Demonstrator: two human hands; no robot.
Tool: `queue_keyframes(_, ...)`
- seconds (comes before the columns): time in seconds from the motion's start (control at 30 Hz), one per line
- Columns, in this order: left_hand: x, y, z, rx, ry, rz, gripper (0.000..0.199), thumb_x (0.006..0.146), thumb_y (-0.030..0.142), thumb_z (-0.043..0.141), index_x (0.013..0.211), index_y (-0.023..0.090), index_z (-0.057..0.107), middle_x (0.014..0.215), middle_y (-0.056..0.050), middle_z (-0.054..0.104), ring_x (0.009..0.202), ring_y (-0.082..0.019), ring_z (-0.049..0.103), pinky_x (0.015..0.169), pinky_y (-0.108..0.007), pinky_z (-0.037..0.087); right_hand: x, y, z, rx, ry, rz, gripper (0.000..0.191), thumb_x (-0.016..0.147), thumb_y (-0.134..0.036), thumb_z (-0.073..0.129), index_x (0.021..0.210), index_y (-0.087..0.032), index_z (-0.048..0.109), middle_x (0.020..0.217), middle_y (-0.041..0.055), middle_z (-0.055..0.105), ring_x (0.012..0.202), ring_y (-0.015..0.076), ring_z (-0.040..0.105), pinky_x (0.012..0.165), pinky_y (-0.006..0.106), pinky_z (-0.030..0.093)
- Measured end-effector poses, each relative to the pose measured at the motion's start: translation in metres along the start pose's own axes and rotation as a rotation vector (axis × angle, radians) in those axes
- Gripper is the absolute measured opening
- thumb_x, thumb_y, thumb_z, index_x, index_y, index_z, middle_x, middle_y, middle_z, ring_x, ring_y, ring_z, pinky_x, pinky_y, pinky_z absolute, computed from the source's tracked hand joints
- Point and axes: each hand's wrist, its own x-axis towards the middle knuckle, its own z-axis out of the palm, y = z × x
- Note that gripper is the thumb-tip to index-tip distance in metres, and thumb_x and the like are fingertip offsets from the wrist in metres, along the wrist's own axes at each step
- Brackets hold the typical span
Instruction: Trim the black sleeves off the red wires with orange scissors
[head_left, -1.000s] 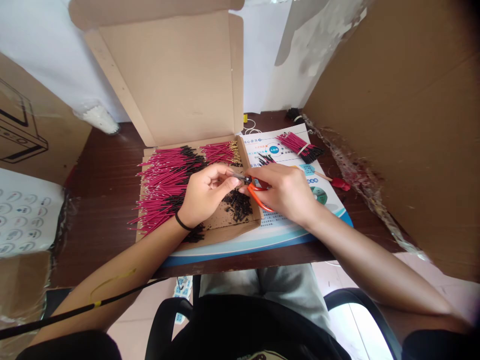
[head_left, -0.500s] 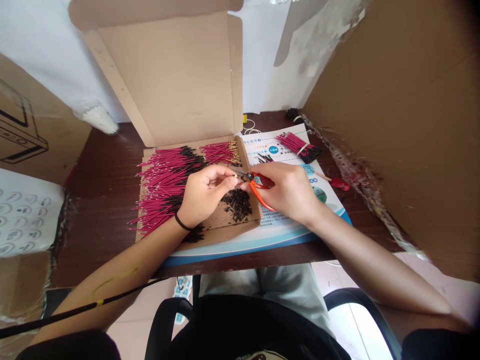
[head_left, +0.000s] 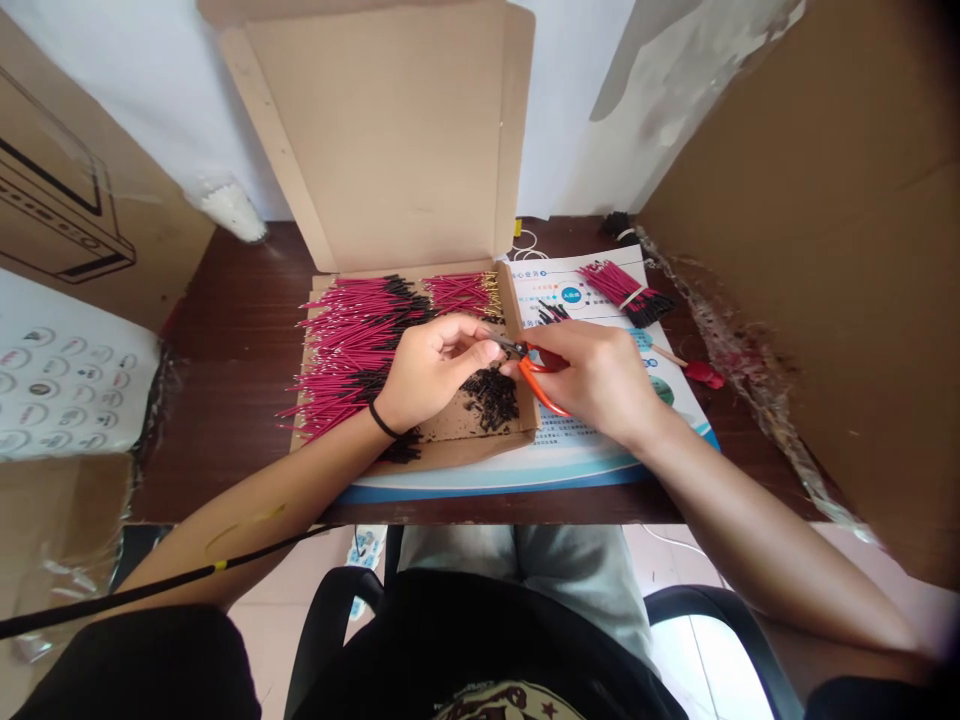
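Compared with half a second ago, the whole view has swung so that everything on the worktop [head_left: 225, 400] appears farther right and slightly higher, which suggests a turn of the head rather than things being moved. The hands remain close together above the open cardboard box [head_left: 442, 458]. The right hand [head_left: 600, 375] is wrapped around the orange-handled cutters [head_left: 546, 392], whose dark blades point left and reach the fingertips of the left hand [head_left: 431, 365]. There, thumb and forefinger are drawn together as in a pinch, but whatever lies between them is too small to make out. The red-and-black wires [head_left: 345, 340] fill the box's left side, the gold-tipped wires [head_left: 457, 293] its far right corner, and the black scraps [head_left: 491, 400] lie heaped below the fingers. None of these piles looks different, so the trimming seems to be mid-piece.
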Motion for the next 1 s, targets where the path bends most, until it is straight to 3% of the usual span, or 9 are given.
queue_keyframes(0.17, 0.002, 0.015, -0.005, 0.072, -0.089, -0.016, 0.014, 0.078, 0.026, 0.066, 0.081, 0.013, 0.064, 0.077, -0.005, 0.071, 0.068, -0.011, 0.065, 0.064, -0.023, 0.051, 0.000, 0.001, -0.002, -0.027, -0.020, 0.016, 0.028, 0.084, -0.041, 0.055, 0.072, -0.018, 0.068, 0.056, 0.0008, 0.057, 0.051, 0.0111, 0.044, 0.051, 0.025, 0.030)
queue_keyframes(0.33, 0.001, 0.043, -0.011, 0.195, -0.160, -0.119, 0.008, 0.079, 0.019, 0.062, 0.080, 0.013, 0.066, 0.075, -0.005, 0.072, 0.063, -0.011, 0.064, 0.058, -0.023, 0.049, -0.001, -0.001, -0.005, -0.055, -0.029, 0.013, 0.028, 0.084, -0.037, 0.055, 0.064, -0.020, 0.064, 0.054, 0.0003, 0.055, 0.049, 0.0111, 0.042, 0.050, 0.025, 0.029)
queue_keyframes(0.57, -0.003, 0.068, -0.020, 0.218, -0.272, -0.178, 0.007, 0.079, 0.015, 0.061, 0.079, 0.013, 0.068, 0.077, -0.005, 0.072, 0.067, -0.010, 0.065, 0.064, -0.024, 0.051, -0.006, -0.006, -0.003, -0.015, 0.024, -0.099, 0.021, 0.086, -0.029, 0.052, 0.095, -0.020, 0.069, 0.063, 0.0018, 0.063, 0.055, 0.0136, 0.053, 0.054, 0.025, 0.036)
queue_keyframes(0.7, -0.002, 0.061, -0.016, 0.055, -0.262, -0.180, 0.002, 0.075, 0.012, 0.067, 0.073, 0.013, 0.068, 0.072, -0.005, 0.072, 0.063, -0.011, 0.065, 0.061, -0.024, 0.052, -0.007, -0.007, -0.003, -0.005, -0.001, -0.072, 0.023, 0.087, -0.033, 0.049, 0.092, -0.021, 0.069, 0.064, 0.0041, 0.065, 0.055, 0.0151, 0.054, 0.054, 0.026, 0.036)
queue_keyframes(1.0, 0.000, 0.021, 0.014, -0.263, -0.048, -0.143, 0.012, 0.080, 0.025, 0.064, 0.076, 0.014, 0.058, 0.068, -0.001, 0.066, 0.060, -0.008, 0.059, 0.062, -0.023, 0.050, 0.000, -0.003, -0.003, -0.030, -0.016, 0.033, 0.022, 0.084, -0.030, 0.049, 0.076, -0.019, 0.066, 0.058, 0.0023, 0.061, 0.050, 0.0131, 0.050, 0.052, 0.024, 0.031)
